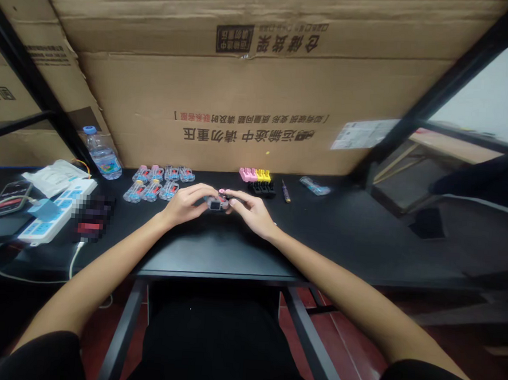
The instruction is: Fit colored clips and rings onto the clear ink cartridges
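Beyond the near edge of the black table (215, 256), the left hand (187, 203) and right hand (253, 214) close their fingers about opposite ends of a small clear case (215, 204), which serves as the dial's centre; a pink bit (222, 192) shows at its far side. The case appears to be thin plastic, so it should be light, stiff, rather slick and liable to crack if squeezed; its side edges offer the best hold, the top being left free. Toward nine o'clock, well apart, lies a power strip (66, 206). Similar cases (152, 190) crowd ten o'clock, near the left hand, limiting its sideways reach. Toward two o'clock lie a screwdriver (285, 191) and slotted black (261, 189), pink (248, 175) and yellow pieces (263, 175); farther off, at ten, a bottle (102, 156). At twelve, cardboard (243, 92) bars the far side.
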The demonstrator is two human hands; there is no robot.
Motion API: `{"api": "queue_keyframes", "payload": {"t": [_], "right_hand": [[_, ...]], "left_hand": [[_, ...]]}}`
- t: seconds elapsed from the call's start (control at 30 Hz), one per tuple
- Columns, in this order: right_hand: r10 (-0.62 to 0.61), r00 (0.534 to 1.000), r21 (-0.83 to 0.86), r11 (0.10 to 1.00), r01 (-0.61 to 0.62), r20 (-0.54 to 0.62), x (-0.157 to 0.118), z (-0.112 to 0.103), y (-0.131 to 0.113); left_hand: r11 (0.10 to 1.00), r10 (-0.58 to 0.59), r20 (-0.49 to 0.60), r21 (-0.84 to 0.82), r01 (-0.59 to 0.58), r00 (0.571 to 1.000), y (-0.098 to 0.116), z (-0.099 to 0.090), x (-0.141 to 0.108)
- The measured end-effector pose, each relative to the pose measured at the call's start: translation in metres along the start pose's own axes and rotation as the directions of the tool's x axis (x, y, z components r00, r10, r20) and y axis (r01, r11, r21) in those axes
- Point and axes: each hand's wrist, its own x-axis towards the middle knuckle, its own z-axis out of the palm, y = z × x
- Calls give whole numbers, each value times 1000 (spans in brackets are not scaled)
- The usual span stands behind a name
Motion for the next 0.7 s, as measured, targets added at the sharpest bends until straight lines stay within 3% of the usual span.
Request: {"api": "queue_keyframes", "payload": {"t": [0.17, 0.33, 0.7], "right_hand": [[52, 999, 94, 994, -51, -8, 2, 3, 2], [77, 997, 145, 987, -75, -12, 2, 1, 3], [106, 994, 168, 981, -101, -17, 2, 0, 4]], "left_hand": [[982, -154, -3, -109, 153, 988, 3, 4, -1], [963, -214, -27, -173, 207, 976, 7, 8, -2], [980, -176, -17, -102, 173, 984, -1, 9, -9]]}}
